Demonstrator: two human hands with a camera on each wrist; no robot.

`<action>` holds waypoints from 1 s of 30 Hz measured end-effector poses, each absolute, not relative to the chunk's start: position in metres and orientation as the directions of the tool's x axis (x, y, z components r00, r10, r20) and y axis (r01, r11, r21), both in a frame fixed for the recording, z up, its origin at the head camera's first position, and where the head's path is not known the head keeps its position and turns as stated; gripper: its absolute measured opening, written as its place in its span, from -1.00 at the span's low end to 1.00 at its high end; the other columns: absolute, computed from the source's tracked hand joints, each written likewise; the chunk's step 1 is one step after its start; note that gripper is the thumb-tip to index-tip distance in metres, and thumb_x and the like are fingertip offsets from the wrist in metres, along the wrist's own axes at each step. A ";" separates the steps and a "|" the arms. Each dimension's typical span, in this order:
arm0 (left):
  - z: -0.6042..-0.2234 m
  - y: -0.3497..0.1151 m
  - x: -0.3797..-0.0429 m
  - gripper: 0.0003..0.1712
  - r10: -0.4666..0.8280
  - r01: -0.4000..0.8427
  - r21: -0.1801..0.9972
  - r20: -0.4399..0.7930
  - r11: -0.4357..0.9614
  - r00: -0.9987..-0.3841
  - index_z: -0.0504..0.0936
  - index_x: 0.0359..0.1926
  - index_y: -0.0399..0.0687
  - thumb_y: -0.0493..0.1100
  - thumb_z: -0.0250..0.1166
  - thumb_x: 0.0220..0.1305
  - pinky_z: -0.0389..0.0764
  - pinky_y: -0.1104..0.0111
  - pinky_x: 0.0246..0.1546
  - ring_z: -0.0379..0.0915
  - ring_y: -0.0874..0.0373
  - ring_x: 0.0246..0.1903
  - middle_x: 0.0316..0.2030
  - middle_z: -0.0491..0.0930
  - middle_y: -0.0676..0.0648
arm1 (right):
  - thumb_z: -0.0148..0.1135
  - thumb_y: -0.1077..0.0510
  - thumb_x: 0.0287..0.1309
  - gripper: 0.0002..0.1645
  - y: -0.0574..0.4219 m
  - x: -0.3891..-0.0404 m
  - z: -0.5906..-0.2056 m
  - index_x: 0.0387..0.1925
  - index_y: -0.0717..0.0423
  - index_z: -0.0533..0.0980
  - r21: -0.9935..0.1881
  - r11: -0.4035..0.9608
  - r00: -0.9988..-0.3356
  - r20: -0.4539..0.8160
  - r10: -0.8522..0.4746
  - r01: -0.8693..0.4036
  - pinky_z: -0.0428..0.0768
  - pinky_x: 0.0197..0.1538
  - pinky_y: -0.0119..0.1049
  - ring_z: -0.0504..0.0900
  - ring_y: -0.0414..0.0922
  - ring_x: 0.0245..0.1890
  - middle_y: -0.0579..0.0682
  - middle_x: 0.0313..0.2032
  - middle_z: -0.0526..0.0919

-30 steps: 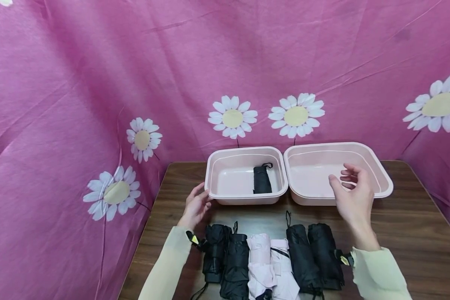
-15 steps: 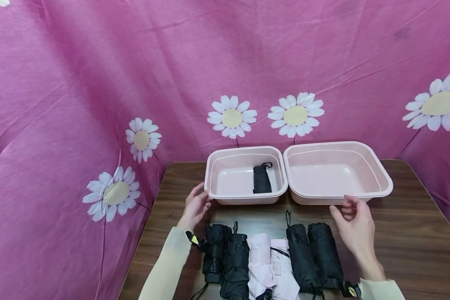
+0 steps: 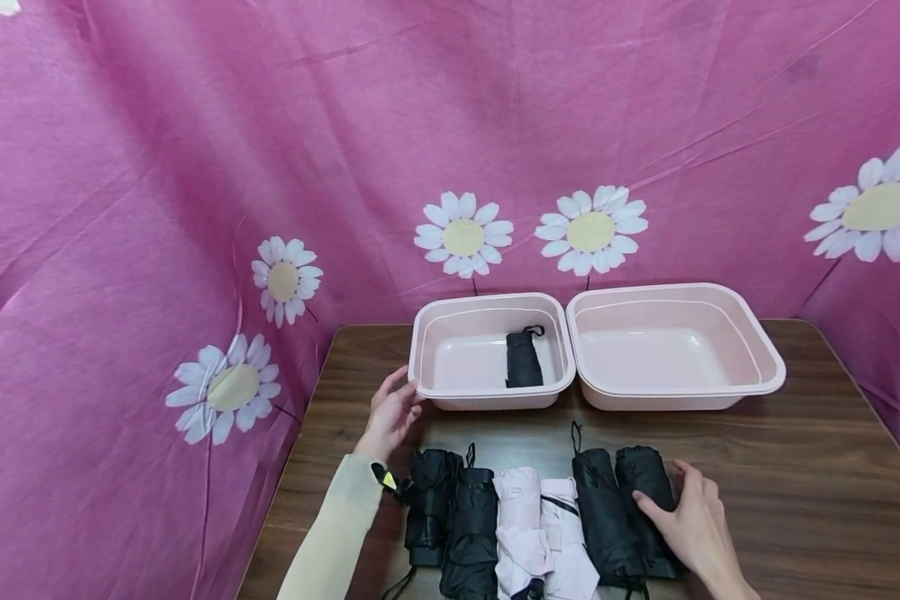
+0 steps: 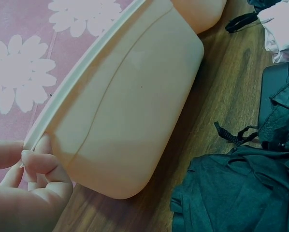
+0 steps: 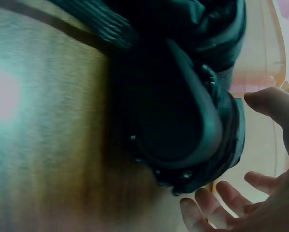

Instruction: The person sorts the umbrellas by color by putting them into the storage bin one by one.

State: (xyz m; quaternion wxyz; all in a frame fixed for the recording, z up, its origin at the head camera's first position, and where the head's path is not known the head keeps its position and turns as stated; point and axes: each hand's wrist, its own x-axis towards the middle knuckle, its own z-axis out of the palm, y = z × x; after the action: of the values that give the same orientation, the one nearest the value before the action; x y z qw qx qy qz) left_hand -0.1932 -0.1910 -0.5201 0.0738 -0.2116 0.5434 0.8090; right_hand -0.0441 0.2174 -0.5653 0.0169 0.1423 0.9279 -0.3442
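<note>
My left hand [image 3: 390, 417] pinches the near left corner of the smaller pink plastic basin [image 3: 457, 392]; the left wrist view shows the fingers [image 4: 43, 164] at its rim. Inside that basin lies one short black folded umbrella [image 3: 523, 360]. My right hand [image 3: 696, 525] is at the rightmost black folded umbrella [image 3: 647, 483], thumb over its top and fingers along its right side. In the right wrist view the fingers are spread apart beside the umbrella's dark end [image 5: 178, 116], not closed round it.
Left of that umbrella lie another black one [image 3: 606, 517], two pale pink ones [image 3: 519, 517] [image 3: 566, 533] and two more black ones [image 3: 471, 529] [image 3: 431, 500] in a row. A larger pink basin [image 3: 667, 400] stands right of the smaller one on the wooden table [image 3: 810, 467].
My right hand has come back from over the larger basin, down toward the table, to the rightmost black umbrella. The left hand has stayed at the smaller basin's corner.
</note>
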 end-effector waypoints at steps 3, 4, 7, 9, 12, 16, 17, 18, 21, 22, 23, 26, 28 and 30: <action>-0.520 -0.191 -0.194 -0.45 -0.112 -0.349 0.846 -0.424 -0.404 -0.899 0.29 0.34 -0.07 -0.35 0.12 0.36 0.33 0.55 -0.60 0.48 0.30 -0.57 -0.46 0.54 0.03 | 0.35 -0.17 0.03 0.12 0.218 -0.043 -0.568 0.32 0.48 0.05 -0.609 0.717 -0.941 -0.239 0.241 0.338 0.33 0.05 0.31 0.25 0.38 0.07 0.51 0.09 0.25; -0.520 -0.191 -0.194 -0.45 -0.112 -0.349 0.845 -0.425 -0.406 -0.898 0.30 0.33 -0.07 -0.35 0.12 0.36 0.33 0.55 -0.60 0.48 0.30 -0.57 -0.47 0.54 0.03 | 0.35 -0.18 0.03 0.14 0.218 -0.044 -0.568 0.33 0.48 0.02 -0.604 0.715 -0.935 -0.266 0.236 0.352 0.33 0.06 0.32 0.24 0.39 0.07 0.51 0.10 0.22; -0.521 -0.192 -0.194 -0.45 -0.115 -0.351 0.843 -0.429 -0.408 -0.896 0.31 0.33 -0.06 -0.35 0.13 0.35 0.32 0.56 -0.61 0.48 0.30 -0.58 -0.50 0.52 0.03 | 0.32 -0.22 0.05 0.19 0.220 -0.045 -0.569 0.35 0.49 -0.03 -0.595 0.715 -0.925 -0.313 0.214 0.367 0.33 0.07 0.33 0.25 0.39 0.07 0.53 0.11 0.18; -0.521 -0.192 -0.194 -0.45 -0.115 -0.353 0.843 -0.430 -0.407 -0.895 0.31 0.33 -0.07 -0.34 0.13 0.35 0.32 0.55 -0.61 0.48 0.29 -0.58 -0.49 0.52 0.03 | 0.30 -0.25 0.06 0.21 0.220 -0.046 -0.569 0.35 0.49 -0.06 -0.591 0.718 -0.922 -0.332 0.200 0.369 0.34 0.07 0.33 0.28 0.39 0.07 0.54 0.11 0.18; -0.522 -0.192 -0.194 -0.46 -0.118 -0.354 0.843 -0.432 -0.406 -0.894 0.32 0.32 -0.06 -0.34 0.14 0.34 0.32 0.55 -0.61 0.48 0.29 -0.57 -0.48 0.52 0.03 | 0.28 -0.32 0.04 0.27 0.221 -0.047 -0.569 0.36 0.49 -0.09 -0.570 0.732 -0.913 -0.366 0.182 0.374 0.35 0.08 0.35 0.31 0.42 0.08 0.57 0.13 0.17; -0.521 -0.191 -0.193 -0.46 -0.117 -0.348 0.844 -0.426 -0.408 -0.897 0.32 0.32 -0.06 -0.35 0.14 0.34 0.31 0.56 -0.61 0.48 0.30 -0.57 -0.48 0.52 0.03 | 0.27 -0.45 -0.03 0.40 0.222 -0.048 -0.570 0.38 0.46 -0.15 -0.535 0.747 -0.890 -0.426 0.164 0.394 0.33 0.09 0.39 0.28 0.48 0.11 0.62 0.17 0.12; -0.521 -0.191 -0.193 -0.46 -0.115 -0.346 0.845 -0.423 -0.407 -0.899 0.32 0.32 -0.07 -0.34 0.14 0.34 0.31 0.56 -0.61 0.48 0.30 -0.57 -0.48 0.52 0.03 | 0.27 -0.46 -0.05 0.41 0.221 -0.048 -0.570 0.38 0.45 -0.16 -0.527 0.749 -0.882 -0.442 0.162 0.402 0.33 0.10 0.40 0.26 0.49 0.13 0.63 0.19 0.10; -0.521 -0.191 -0.193 -0.46 -0.113 -0.344 0.846 -0.421 -0.408 -0.900 0.31 0.33 -0.08 -0.34 0.14 0.35 0.32 0.56 -0.61 0.48 0.30 -0.57 -0.48 0.52 0.03 | 0.27 -0.46 -0.05 0.42 0.221 -0.048 -0.570 0.39 0.44 -0.16 -0.522 0.749 -0.876 -0.454 0.162 0.409 0.33 0.09 0.40 0.25 0.50 0.14 0.63 0.20 0.09; -0.521 -0.192 -0.193 -0.45 -0.111 -0.341 0.848 -0.416 -0.406 -0.903 0.30 0.33 -0.09 -0.34 0.14 0.35 0.32 0.57 -0.61 0.48 0.30 -0.57 -0.48 0.52 0.03 | 0.27 -0.49 -0.08 0.44 0.220 -0.049 -0.569 0.39 0.42 -0.17 -0.511 0.753 -0.869 -0.468 0.161 0.415 0.34 0.07 0.41 0.24 0.52 0.16 0.63 0.21 0.09; -0.521 -0.192 -0.193 -0.45 -0.112 -0.341 0.848 -0.416 -0.405 -0.903 0.30 0.33 -0.09 -0.34 0.14 0.35 0.32 0.57 -0.60 0.48 0.31 -0.56 -0.48 0.52 0.03 | 0.28 -0.48 -0.08 0.43 0.220 -0.049 -0.569 0.39 0.42 -0.16 -0.507 0.754 -0.867 -0.472 0.162 0.417 0.34 0.07 0.40 0.24 0.52 0.16 0.62 0.22 0.09; -0.521 -0.192 -0.193 -0.45 -0.112 -0.341 0.850 -0.416 -0.402 -0.903 0.30 0.33 -0.09 -0.33 0.14 0.35 0.32 0.57 -0.60 0.47 0.31 -0.56 -0.48 0.51 0.03 | 0.28 -0.47 -0.08 0.43 0.220 -0.050 -0.569 0.39 0.42 -0.16 -0.504 0.755 -0.864 -0.475 0.163 0.420 0.35 0.07 0.40 0.24 0.51 0.16 0.62 0.22 0.09; -0.520 -0.191 -0.193 -0.46 -0.114 -0.344 0.850 -0.418 -0.399 -0.901 0.30 0.33 -0.08 -0.33 0.13 0.36 0.32 0.57 -0.60 0.47 0.31 -0.57 -0.49 0.51 0.03 | 0.28 -0.50 -0.11 0.45 0.220 -0.050 -0.568 0.39 0.41 -0.15 -0.501 0.756 -0.862 -0.479 0.163 0.422 0.36 0.06 0.40 0.26 0.51 0.15 0.62 0.21 0.10; -0.520 -0.191 -0.193 -0.46 -0.113 -0.343 0.852 -0.415 -0.396 -0.903 0.30 0.33 -0.09 -0.33 0.13 0.36 0.33 0.57 -0.60 0.46 0.31 -0.57 -0.49 0.50 0.03 | 0.28 -0.49 -0.10 0.43 0.219 -0.050 -0.568 0.40 0.40 -0.15 -0.498 0.753 -0.858 -0.484 0.170 0.430 0.37 0.05 0.39 0.28 0.50 0.14 0.61 0.21 0.12; -0.520 -0.191 -0.192 -0.46 -0.112 -0.342 0.853 -0.414 -0.394 -0.904 0.30 0.33 -0.09 -0.32 0.14 0.35 0.33 0.57 -0.60 0.47 0.32 -0.57 -0.49 0.50 0.03 | 0.28 -0.51 -0.12 0.45 0.219 -0.050 -0.569 0.40 0.39 -0.14 -0.497 0.751 -0.856 -0.487 0.174 0.435 0.38 0.03 0.38 0.30 0.49 0.11 0.61 0.20 0.13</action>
State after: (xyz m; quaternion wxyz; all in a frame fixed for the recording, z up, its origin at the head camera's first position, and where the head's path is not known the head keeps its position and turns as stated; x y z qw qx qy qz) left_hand -0.1925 -0.1910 -0.5200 0.0709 -0.2079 0.5460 0.8085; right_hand -0.0502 0.2195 -0.5687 0.2100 0.1670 0.9117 -0.3112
